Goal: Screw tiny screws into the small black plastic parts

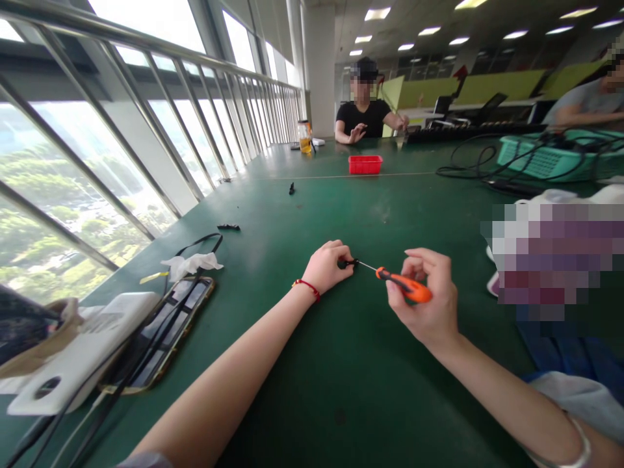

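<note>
My left hand (pixel 329 266), with a red bracelet at the wrist, rests near the middle of the green table and pinches a small black part (pixel 347 264). What kind of part it is cannot be made out. To its right, my right hand (pixel 429 296) holds an orange and black screwdriver (pixel 407 286) by the handle, thumb below and fingers curled above. The screwdriver's thin metal shaft points left, its tip at the black part beside my left fingertips. Whether the tip sits in a screw is too small to tell.
On the left lie a phone (pixel 188 305), a white case-like object (pixel 92 351), cables and a crumpled tissue (pixel 192 263). Small black pieces (pixel 229 227) and a red tray (pixel 365 165) are farther off. A person (pixel 365 114) sits opposite; a teal basket (pixel 546 157) stands right.
</note>
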